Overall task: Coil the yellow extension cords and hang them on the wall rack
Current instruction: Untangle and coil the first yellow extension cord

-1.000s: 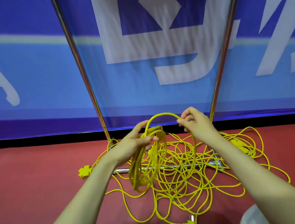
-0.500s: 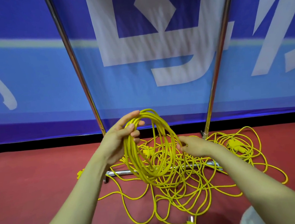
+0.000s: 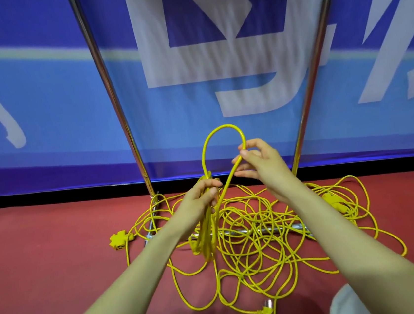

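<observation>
Left hand (image 3: 200, 199) grips a hanging coil (image 3: 206, 237) of yellow cord; right hand (image 3: 258, 161) pinches a fresh loop (image 3: 220, 132). Mid-coiling; that loop likely goes onto the coil next.

Left hand (image 3: 199, 198) gripping, right hand (image 3: 263, 163) pinching

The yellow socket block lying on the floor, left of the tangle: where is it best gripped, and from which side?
Probably across the body of the socket block, coming from above and from the left. It lies flat on the red floor, which is bare on that side, while its cord leaves to the right into the tangle.
</observation>
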A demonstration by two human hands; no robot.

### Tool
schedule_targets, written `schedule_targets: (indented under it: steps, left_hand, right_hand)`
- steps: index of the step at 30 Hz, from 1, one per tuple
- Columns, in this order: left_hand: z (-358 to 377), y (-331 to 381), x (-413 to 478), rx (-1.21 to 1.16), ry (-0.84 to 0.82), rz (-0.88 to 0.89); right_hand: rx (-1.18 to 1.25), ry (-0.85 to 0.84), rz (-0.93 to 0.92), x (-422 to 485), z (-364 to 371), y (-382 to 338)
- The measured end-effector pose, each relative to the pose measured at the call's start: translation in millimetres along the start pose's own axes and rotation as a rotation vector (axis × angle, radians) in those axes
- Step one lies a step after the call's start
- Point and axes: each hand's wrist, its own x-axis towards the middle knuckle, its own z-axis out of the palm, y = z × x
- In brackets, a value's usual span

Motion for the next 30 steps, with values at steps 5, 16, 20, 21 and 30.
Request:
schedule_targets:
  steps: [5,16,20,21,30]
  left_hand:
    - [7,-2,-3,-0.054,-0.087,-0.028]
    - [5,12,-1,-0.272,0.031,-0.113]
    - [-13,25,2,-0.361,0.084,-0.071]
    - [-16,27,2,-0.374,0.094,-0.054]
    - [-28,30,2,-0.372,0.086,-0.065]
  right_hand:
    - [-0.015,0.046,-0.017,2,3,4]
    - [-0.342,0.026,0.058,3,7,33]
    - [-0.788,-0.449,0.141,-8,15,66]
    - [-0.809,-0.508,0.156,-12,18,71]
    - [-0.396,-0.199,0.155,-6,20,59]
